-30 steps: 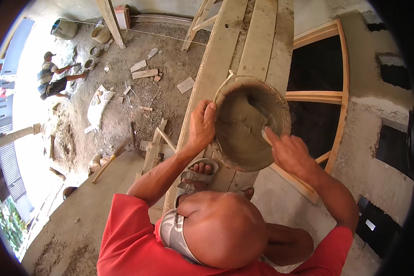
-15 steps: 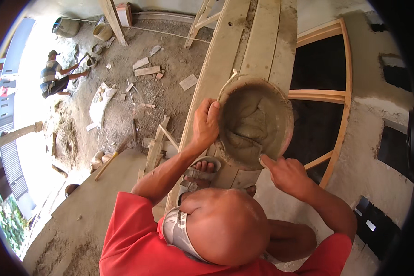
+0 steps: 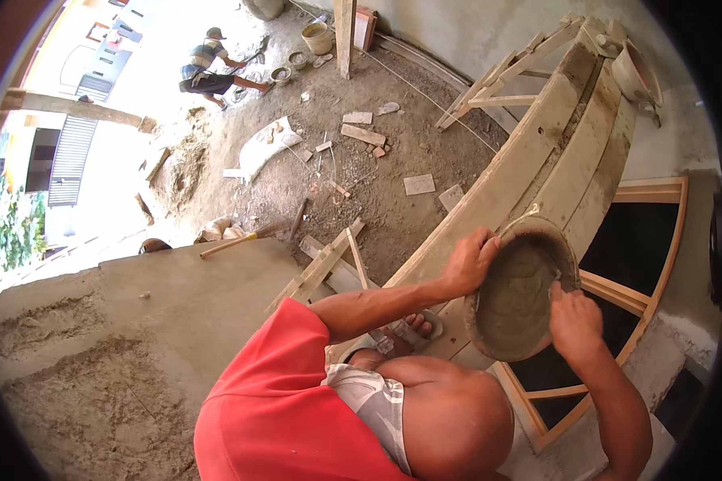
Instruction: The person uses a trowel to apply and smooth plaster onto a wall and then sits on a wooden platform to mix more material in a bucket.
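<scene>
A round, mortar-crusted bucket (image 3: pixel 512 355) stands tilted on the plank in front of me, with wet grey mortar (image 3: pixel 515 301) inside. My left hand (image 3: pixel 471 263) is closed on its left rim, near a pale cord tied at the far edge. At the right side of the bucket, my right hand (image 3: pixel 576 319) is closed round the handle of what looks like a trowel (image 3: pixel 557 276). Only a bit of its metal shows above the rim; the blade cannot be made out. My bent knee (image 3: pixel 457 409) and sandalled foot (image 3: pixel 413 327) are just below the bucket.
The raised plank scaffold (image 3: pixel 565 180) runs away to the far right, where another bowl-shaped vessel (image 3: pixel 635 74) sits. Wooden window frames (image 3: pixel 646 301) line the right. Rubble, boards and a pale sack (image 3: pixel 266 148) lie on the ground below. A co-worker (image 3: pixel 204 64) bends over a tool far left.
The view has swung left, so the bucket and both hands appear farther right. My right hand has moved from the bucket's near right edge up along its right side. My left hand keeps its hold.
</scene>
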A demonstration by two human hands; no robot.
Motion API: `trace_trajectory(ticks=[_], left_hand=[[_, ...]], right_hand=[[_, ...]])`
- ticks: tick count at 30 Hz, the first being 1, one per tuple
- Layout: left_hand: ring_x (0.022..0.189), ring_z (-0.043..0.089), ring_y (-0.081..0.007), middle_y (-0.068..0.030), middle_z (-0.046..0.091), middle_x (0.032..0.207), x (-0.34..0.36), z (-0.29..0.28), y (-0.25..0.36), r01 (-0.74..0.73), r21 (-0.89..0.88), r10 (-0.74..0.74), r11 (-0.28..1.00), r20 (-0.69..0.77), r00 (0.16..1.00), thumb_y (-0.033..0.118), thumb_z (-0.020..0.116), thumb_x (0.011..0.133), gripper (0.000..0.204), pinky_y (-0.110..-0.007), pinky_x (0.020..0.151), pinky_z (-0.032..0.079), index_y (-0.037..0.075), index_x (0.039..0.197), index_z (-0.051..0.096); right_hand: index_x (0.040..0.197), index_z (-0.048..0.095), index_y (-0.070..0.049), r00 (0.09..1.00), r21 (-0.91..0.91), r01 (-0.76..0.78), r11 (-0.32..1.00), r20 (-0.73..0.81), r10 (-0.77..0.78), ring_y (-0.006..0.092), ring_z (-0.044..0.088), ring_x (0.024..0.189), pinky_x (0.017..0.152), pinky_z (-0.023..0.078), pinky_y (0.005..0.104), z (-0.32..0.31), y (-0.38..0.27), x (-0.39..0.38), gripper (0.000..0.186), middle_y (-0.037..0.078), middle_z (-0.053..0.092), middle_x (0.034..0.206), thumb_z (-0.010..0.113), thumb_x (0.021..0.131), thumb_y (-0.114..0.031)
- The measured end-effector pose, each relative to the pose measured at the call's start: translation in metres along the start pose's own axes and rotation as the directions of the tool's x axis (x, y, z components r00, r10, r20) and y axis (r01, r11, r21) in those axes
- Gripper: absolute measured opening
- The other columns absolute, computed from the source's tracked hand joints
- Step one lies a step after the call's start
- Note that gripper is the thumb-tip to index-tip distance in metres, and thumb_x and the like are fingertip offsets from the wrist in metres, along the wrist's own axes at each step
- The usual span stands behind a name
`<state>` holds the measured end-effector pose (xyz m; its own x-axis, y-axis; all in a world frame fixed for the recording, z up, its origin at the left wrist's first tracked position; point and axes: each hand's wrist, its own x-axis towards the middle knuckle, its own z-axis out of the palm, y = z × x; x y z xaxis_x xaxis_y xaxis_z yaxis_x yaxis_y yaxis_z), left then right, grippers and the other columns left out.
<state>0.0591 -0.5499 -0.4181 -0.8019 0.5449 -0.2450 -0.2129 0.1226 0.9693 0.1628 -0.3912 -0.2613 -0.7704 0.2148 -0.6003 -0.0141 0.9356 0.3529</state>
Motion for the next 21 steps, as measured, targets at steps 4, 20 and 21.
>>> trace_trajectory(ticks=[4,20,21], left_hand=[[0.077,0.061,-0.0388,-0.0248,0.061,0.081,-0.002,-0.004,-0.009,0.0,-0.018,-0.001,1.0,-0.039,0.999,0.029,0.053,0.097,0.031,-0.046,0.07,0.046,-0.001,0.097,0.059],[0.062,0.046,-0.0121,-0.0053,0.053,0.065,0.002,0.014,-0.003,-0.004,-0.075,-0.001,0.997,-0.067,0.998,0.022,0.052,0.101,0.027,-0.033,0.056,0.04,-0.002,0.09,0.06],[0.062,0.044,-0.0103,-0.0026,0.051,0.065,0.002,0.014,-0.005,0.004,-0.101,-0.009,0.995,-0.052,0.999,0.022,0.051,0.102,0.028,-0.031,0.056,0.039,-0.002,0.089,0.06]], right_hand=[[0.109,0.066,-0.002,0.959,0.126,0.121,0.985,0.242,-0.149,0.0342,0.07,0.09,0.078,0.057,0.0404,-0.011,0.009,0.018,0.026,0.021,0.07,0.088,0.058,0.086,-0.013],[0.135,0.052,-0.005,0.627,0.756,-0.648,0.096,0.6,-0.496,0.0087,0.053,0.053,0.045,0.044,0.0259,0.04,0.06,-0.014,0.057,0.002,0.055,0.069,0.063,0.08,-0.007],[0.135,0.052,-0.004,0.651,0.757,-0.652,0.037,0.584,-0.485,0.0086,0.053,0.053,0.045,0.044,0.0256,0.043,0.053,-0.022,0.056,0.002,0.055,0.069,0.063,0.08,-0.007]])
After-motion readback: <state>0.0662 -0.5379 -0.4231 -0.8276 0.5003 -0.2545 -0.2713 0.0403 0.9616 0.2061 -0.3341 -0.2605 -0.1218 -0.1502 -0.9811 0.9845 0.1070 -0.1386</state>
